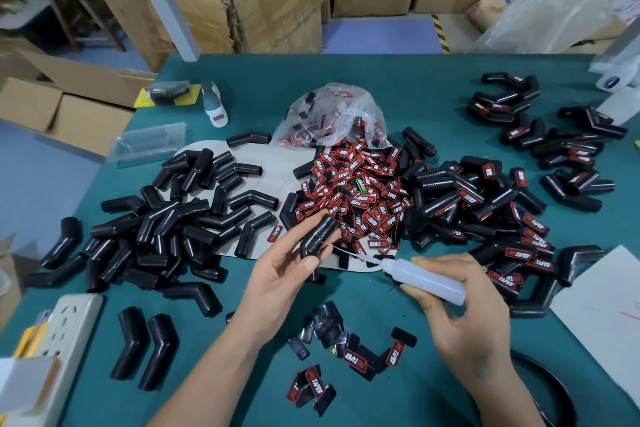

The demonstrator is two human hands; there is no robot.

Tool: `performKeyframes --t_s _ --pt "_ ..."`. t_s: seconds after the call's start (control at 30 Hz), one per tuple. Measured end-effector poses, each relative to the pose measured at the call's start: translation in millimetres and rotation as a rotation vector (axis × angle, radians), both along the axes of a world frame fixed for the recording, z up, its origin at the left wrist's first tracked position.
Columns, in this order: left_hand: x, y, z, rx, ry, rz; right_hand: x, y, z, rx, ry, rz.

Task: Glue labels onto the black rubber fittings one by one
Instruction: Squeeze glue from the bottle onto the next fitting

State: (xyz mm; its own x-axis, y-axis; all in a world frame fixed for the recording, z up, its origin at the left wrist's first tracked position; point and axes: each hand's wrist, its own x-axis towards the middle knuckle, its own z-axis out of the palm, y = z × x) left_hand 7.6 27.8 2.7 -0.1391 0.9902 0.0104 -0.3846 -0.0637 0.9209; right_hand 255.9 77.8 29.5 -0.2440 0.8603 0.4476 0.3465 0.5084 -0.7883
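Teal table (pixel 346 73) strewn with fittings (pixel 166 225), labels (pixel 360 191)

Head camera looks down, close over the table (pixel 214 69).

Before me, glossy black rubber fittings (pixel 180 218), translucent plastic bottle (pixel 429 279), crinkly clear bag (pixel 346 111), matt teal cloth table (pixel 398 87)

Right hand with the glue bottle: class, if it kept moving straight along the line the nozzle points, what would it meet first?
The right hand aims the glue bottle up-left. Its thin nozzle tip would probably first meet the black rubber fitting held in the left hand, though depth is hard to judge.
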Motion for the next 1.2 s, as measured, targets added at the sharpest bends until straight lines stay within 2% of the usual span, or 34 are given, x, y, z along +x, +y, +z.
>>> performKeyframes --t_s 1.2 --pt "2.9 -0.9 3.2 -0.017 -0.068 0.005 4.5 4.1 -1.9 0.023 0.031 -0.075"
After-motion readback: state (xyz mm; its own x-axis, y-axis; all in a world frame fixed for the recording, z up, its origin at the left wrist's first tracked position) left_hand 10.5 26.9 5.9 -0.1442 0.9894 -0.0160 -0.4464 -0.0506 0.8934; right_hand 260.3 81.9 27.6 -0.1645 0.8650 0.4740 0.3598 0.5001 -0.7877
